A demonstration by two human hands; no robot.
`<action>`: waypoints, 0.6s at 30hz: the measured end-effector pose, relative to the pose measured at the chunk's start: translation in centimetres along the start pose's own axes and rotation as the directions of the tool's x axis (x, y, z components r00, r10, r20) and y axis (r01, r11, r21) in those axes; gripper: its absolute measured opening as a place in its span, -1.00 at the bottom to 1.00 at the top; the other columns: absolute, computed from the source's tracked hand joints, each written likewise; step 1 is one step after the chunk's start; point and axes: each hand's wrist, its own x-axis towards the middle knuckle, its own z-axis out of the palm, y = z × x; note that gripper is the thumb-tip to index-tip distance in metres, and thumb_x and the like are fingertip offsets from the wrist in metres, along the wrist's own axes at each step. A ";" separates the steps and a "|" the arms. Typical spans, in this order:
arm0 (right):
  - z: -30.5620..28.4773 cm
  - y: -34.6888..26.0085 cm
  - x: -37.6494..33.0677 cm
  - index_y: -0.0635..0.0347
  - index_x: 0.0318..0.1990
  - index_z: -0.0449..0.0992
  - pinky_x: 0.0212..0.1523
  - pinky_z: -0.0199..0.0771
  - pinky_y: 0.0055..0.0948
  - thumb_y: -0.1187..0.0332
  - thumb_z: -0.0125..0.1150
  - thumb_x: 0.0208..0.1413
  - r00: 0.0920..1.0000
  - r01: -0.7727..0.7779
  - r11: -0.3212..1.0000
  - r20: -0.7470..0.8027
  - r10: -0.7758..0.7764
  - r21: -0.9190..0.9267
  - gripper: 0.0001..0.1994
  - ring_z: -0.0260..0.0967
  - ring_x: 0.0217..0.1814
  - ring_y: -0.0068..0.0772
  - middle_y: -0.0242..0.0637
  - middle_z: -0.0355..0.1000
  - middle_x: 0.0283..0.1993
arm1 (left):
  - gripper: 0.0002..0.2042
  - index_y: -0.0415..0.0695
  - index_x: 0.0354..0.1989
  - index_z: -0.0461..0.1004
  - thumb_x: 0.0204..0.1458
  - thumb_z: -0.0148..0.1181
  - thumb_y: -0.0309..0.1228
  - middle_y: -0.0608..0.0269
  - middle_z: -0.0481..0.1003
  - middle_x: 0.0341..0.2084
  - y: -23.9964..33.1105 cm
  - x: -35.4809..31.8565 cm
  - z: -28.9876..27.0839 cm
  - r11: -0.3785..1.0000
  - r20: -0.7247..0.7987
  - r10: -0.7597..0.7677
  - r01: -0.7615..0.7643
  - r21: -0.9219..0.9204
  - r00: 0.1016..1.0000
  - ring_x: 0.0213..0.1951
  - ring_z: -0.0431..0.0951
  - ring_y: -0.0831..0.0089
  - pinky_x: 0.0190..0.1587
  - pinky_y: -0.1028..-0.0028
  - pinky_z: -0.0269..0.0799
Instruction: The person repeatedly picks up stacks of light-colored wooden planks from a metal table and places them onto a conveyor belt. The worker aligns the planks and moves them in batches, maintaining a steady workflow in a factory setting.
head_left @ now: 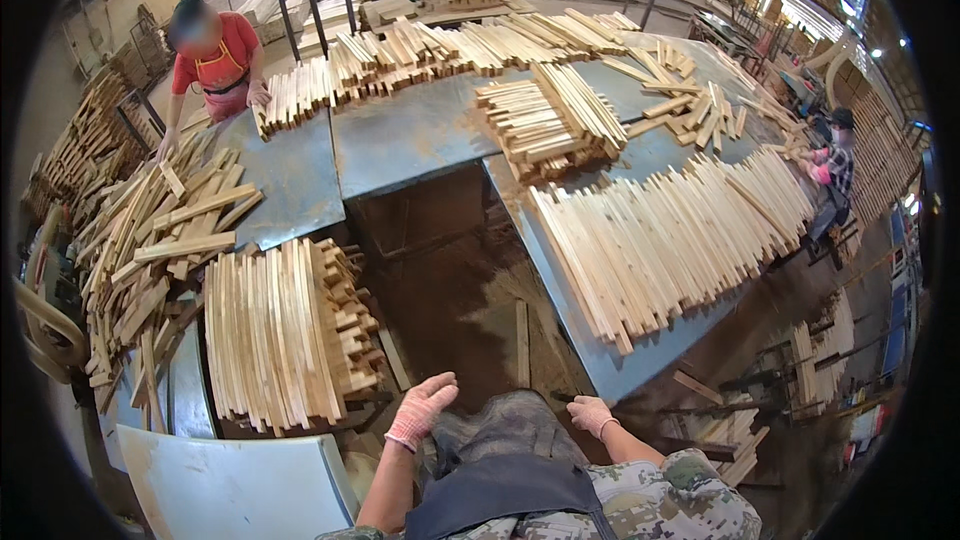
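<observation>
My left hand (422, 410), in a pale pinkish knit glove, hangs in front of my dark apron (510, 485). Its fingers are loosely bent and apart, with nothing seen in them. To its left is a stack of wooden strips (275, 330), laid side by side in layers. My right hand (592, 414), gloved alike, is low by my right thigh, its fingertips apart beside a small dark bar end; no hold on it shows. The nearest thing beyond that hand is the corner of a blue-grey metal table (610, 365), which carries a wide row of light wooden strips (670, 240).
A person in a red shirt (215, 60) stands at far left by a loose heap of strips (170, 230). Another person in a checked shirt (838, 165) works at far right. More stacked strips (545, 120) lie across the table. A pale blue panel (230, 485) is at near left.
</observation>
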 end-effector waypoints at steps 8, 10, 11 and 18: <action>7.4 -11.5 6.2 0.27 0.01 0.64 -0.23 0.56 -0.27 0.26 0.34 0.26 0.989 -0.105 0.976 -0.121 0.083 -0.189 -0.71 0.54 -0.30 -0.33 -0.20 0.62 -0.24 | -0.48 -0.29 0.38 0.49 0.34 0.33 -0.26 0.05 0.62 0.20 0.9 10.1 -3.1 0.968 0.033 -0.130 0.134 -0.211 0.991 0.25 0.58 0.31 0.37 0.36 0.40; 7.8 -14.9 9.3 0.27 0.01 0.65 -0.17 0.59 -0.26 0.26 0.33 0.25 0.991 -0.102 0.978 -0.104 0.084 -0.182 -0.70 0.57 -0.26 -0.31 -0.18 0.65 -0.21 | -0.48 -0.28 0.38 0.49 0.34 0.32 -0.24 0.06 0.62 0.20 1.7 13.2 -3.7 0.968 0.028 -0.156 0.159 -0.195 0.987 0.24 0.59 0.30 0.36 0.36 0.42; 7.8 -16.4 11.1 0.27 -0.01 0.66 -0.15 0.59 -0.26 0.25 0.33 0.25 0.992 -0.066 0.983 -0.117 0.046 -0.173 -0.71 0.58 -0.24 -0.29 -0.16 0.65 -0.20 | -0.48 -0.28 0.38 0.49 0.34 0.32 -0.24 0.06 0.62 0.20 2.6 15.0 -4.0 0.967 0.021 -0.180 0.180 -0.180 0.984 0.24 0.59 0.30 0.35 0.36 0.42; 8.1 -35.0 22.9 0.28 0.16 0.63 0.27 0.49 -0.17 0.09 0.27 0.16 0.908 0.275 0.815 -0.141 -0.394 -0.510 -0.48 0.57 0.25 0.08 0.15 0.62 0.14 | -0.44 -0.24 0.42 0.46 0.33 0.30 -0.20 0.10 0.60 0.22 15.4 28.4 -6.4 0.971 -0.083 -0.195 0.181 -0.156 0.977 0.24 0.57 0.27 0.35 0.30 0.41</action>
